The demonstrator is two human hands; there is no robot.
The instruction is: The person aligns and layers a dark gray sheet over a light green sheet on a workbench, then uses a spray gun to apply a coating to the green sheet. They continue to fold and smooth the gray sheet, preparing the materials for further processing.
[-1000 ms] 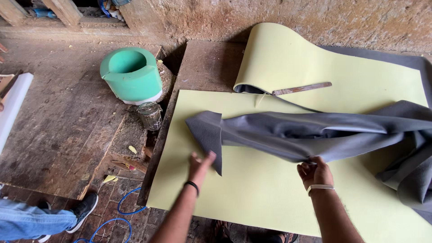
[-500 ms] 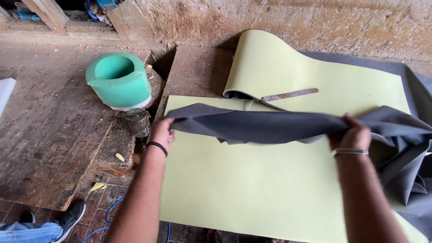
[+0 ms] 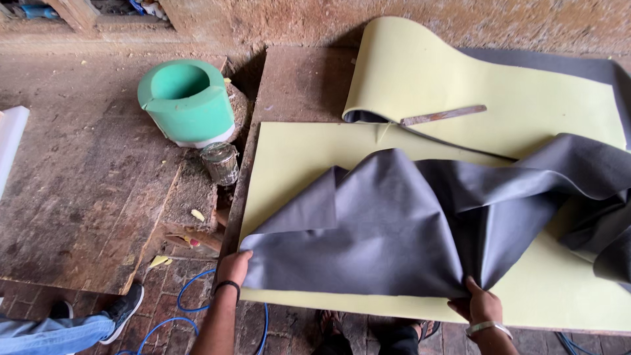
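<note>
A grey sheet of fabric [image 3: 401,223] lies rumpled over a pale yellow foam sheet [image 3: 296,158] on a worktable. My left hand [image 3: 233,266] grips the grey fabric's near left corner at the foam's front edge. My right hand [image 3: 480,304] pinches the fabric's near edge further right, also at the front of the foam. The fabric rises in a fold between my hands and trails off to the right.
A second yellow foam piece [image 3: 420,72] curls up at the back with a long flat metal blade [image 3: 444,115] on it. A green foam roll [image 3: 187,98] and a small glass jar [image 3: 221,162] stand to the left. Blue cable [image 3: 187,296] and another person's leg [image 3: 59,332] are on the floor.
My hands held the grey fabric up and stretched apart; now they have pulled it toward me and lowered its near edge onto the front of the yellow foam.
</note>
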